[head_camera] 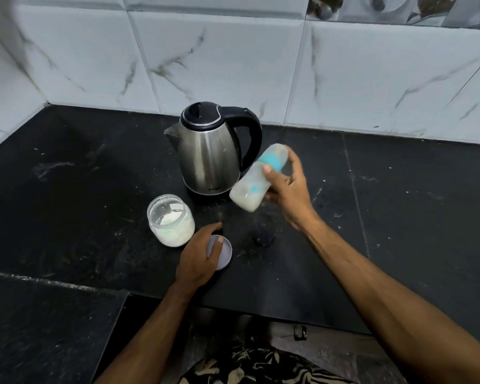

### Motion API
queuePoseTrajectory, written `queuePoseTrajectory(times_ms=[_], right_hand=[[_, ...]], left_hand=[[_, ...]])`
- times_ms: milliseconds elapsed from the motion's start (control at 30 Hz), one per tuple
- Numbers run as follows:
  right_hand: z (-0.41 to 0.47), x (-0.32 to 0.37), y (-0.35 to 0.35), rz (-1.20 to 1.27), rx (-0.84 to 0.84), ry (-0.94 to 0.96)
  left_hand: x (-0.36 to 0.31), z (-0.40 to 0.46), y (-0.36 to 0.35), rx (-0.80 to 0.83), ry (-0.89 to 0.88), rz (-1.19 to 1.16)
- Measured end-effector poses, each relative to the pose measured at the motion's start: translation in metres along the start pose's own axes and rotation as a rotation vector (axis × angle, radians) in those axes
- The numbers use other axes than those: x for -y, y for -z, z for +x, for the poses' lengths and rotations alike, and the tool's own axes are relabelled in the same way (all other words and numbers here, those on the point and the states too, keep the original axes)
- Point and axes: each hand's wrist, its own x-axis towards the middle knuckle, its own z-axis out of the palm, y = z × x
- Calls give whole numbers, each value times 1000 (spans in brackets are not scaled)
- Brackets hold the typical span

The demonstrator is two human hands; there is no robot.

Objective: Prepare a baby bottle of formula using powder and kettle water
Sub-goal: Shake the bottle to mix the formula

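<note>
My right hand [288, 187] grips a baby bottle [251, 189] with a blue collar and clear cap, tilted and motion-blurred, just right of the kettle; milky liquid fills its lower part. The steel kettle [208, 153] with black lid and handle stands on the black counter, spout to the left. An open clear jar of white powder [171, 221] stands in front of the kettle's left side, a scoop inside it. My left hand [201, 256] rests on the jar's pale lilac lid [224, 252], which lies flat on the counter right of the jar.
The black stone counter [81, 189] meets a white marbled tile wall [233, 59] at the back and left. Its front edge steps back near my body. Powder specks lie scattered on the counter.
</note>
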Motion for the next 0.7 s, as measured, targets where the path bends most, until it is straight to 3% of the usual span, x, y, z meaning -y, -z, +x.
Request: queuePoseTrajectory(times_ms=[67, 233, 267, 367, 433, 600, 633, 700], right_hand=[[1, -1, 0, 69, -24, 3], [-16, -13, 2, -270, 412, -27], [-14, -11, 0, -250, 385, -2], [2, 3, -3, -41, 71, 30], [7, 6, -2, 82, -12, 30], [-17, -15, -3, -266, 416, -6], [-16, -15, -3, -269, 417, -1], [-8, -7, -5, -179, 251, 25]], left_hand=[[0, 0, 0, 3, 2, 2], [3, 1, 0, 21, -4, -5], [3, 1, 0, 12, -7, -1], [3, 0, -1, -5, -6, 12], [3, -1, -1, -3, -4, 12], [0, 0, 0, 14, -33, -9], [0, 1, 1, 16, -36, -13], [1, 0, 0, 2, -25, 2]])
